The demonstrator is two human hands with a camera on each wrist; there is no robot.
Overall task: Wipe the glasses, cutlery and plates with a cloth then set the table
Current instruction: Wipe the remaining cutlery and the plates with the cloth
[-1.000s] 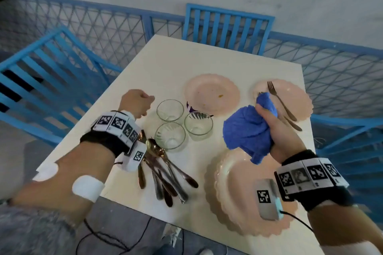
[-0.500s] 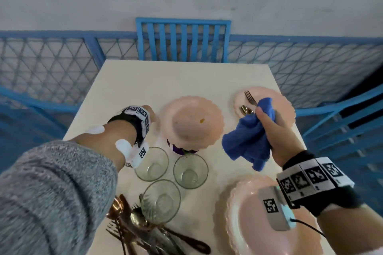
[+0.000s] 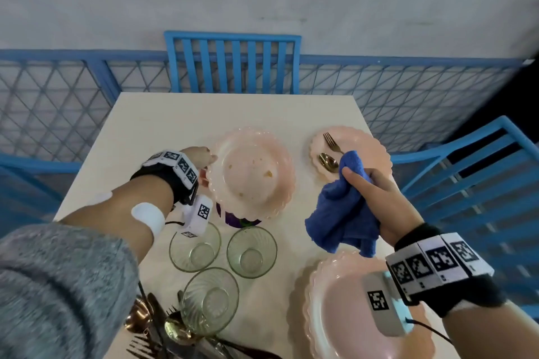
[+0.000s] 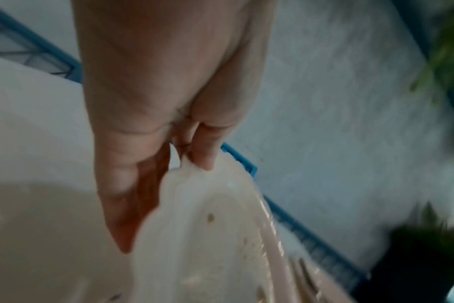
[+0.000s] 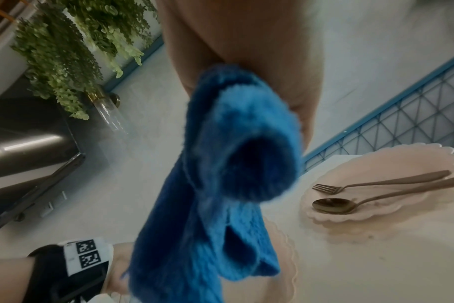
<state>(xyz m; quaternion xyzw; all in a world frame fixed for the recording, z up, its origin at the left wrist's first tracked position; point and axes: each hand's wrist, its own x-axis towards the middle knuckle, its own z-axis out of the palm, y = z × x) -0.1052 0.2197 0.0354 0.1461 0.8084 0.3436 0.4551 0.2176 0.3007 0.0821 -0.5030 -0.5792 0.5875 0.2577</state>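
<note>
Plate grab: your left hand (image 3: 201, 158) has reached forward off the counter (image 3: 163, 122) and now pinches the rim of the crumb-soiled plate (image 3: 253, 175) at mid-counter. Right hand (image 3: 376, 198) still grips the blue cloth (image 3: 341, 218) just beside it, so wiping looks next.

Grey fuzzy sleeve (image 3: 52, 280); 2 black wristbands (image 3: 466, 291) (white tag blocks).

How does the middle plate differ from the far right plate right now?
The middle plate carries food crumbs; the far right plate carries a fork and spoon. The left hand grips the middle plate's rim, lifting it; the far right plate lies flat, untouched. Both are pink with scalloped rims.
</note>
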